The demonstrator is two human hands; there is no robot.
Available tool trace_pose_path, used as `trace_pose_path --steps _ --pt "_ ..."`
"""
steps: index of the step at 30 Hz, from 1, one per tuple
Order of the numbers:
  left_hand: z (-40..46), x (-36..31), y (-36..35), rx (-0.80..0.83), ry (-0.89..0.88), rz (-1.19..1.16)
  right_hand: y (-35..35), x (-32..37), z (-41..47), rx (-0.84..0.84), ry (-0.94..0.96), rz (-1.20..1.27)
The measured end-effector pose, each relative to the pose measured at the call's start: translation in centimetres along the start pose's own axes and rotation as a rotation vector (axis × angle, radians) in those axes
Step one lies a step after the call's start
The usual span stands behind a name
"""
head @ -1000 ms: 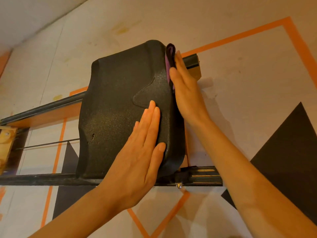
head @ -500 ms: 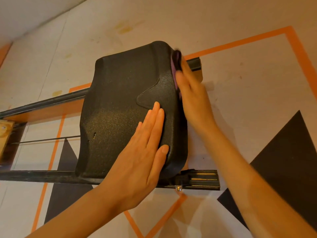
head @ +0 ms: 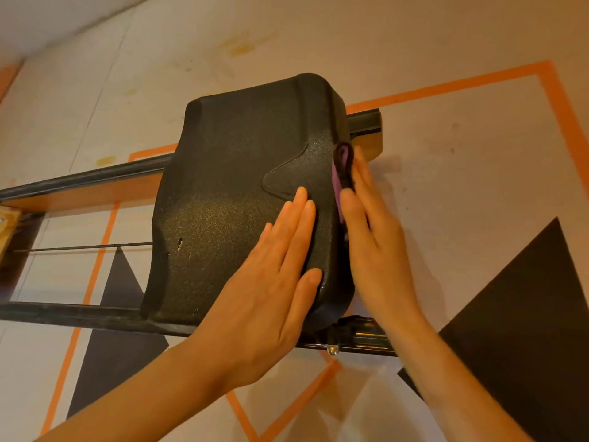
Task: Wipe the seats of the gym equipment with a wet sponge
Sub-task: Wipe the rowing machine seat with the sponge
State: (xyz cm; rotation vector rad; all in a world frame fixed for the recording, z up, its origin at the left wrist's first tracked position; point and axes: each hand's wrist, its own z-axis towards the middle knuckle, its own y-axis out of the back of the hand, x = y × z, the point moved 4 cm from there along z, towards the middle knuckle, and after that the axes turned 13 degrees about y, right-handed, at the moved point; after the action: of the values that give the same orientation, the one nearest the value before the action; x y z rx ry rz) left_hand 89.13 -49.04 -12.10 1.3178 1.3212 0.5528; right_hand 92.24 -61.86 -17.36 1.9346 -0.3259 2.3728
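Observation:
A black textured seat [head: 236, 193] sits on two dark rails in the middle of the view. My left hand [head: 271, 298] lies flat on the seat's near right part, fingers together, holding nothing. My right hand [head: 373, 237] presses a purple and dark sponge [head: 342, 167] against the seat's right side edge. Only the sponge's far end shows past my fingertips; the rest is hidden between my palm and the seat.
The dark rails [head: 79, 177] run left from under the seat, with a thin rod [head: 86, 248] between them and a wooden part [head: 6, 231] at the far left. The pale floor [head: 446, 173] carries orange lines and black triangles [head: 526, 314].
My right hand has slid the sponge along the seat's right edge toward me, from the far corner to about the middle. My left hand stays flat on the seat.

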Motion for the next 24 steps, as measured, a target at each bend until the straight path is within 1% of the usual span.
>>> trace_pose_path --steps 2,4,7,11,13,15,18,22,24 --pt "0.1 0.1 0.0 -0.005 0.01 0.019 -0.1 0.9 -5.2 -0.021 -0.021 0.06" --pt "0.1 0.2 0.0 -0.002 0.023 0.047 0.1 1.2 -7.4 -0.063 -0.044 0.096" --pt "0.2 0.3 0.1 0.005 0.023 0.064 0.4 1.5 -7.6 -0.088 -0.051 0.121" --pt "0.3 0.5 0.7 0.061 0.033 0.021 0.8 2.1 -8.3 -0.122 -0.048 0.123" --pt "0.2 1.1 1.2 0.067 0.026 -0.013 1.2 2.8 -9.1 -0.133 -0.008 0.07" --pt "-0.6 2.5 2.0 0.031 0.038 -0.037 1.3 3.3 -10.1 -0.123 0.012 -0.004" --pt "-2.8 6.5 3.1 -0.093 0.106 -0.064 1.4 3.7 -11.2 -0.122 0.077 -0.124" --pt "-6.4 11.9 3.1 -0.227 0.233 -0.136 0.4 3.8 -11.5 -0.021 0.237 -0.301" --pt "-7.8 13.6 2.4 -0.274 0.264 -0.182 -0.4 4.2 -11.3 0.053 0.33 -0.411"
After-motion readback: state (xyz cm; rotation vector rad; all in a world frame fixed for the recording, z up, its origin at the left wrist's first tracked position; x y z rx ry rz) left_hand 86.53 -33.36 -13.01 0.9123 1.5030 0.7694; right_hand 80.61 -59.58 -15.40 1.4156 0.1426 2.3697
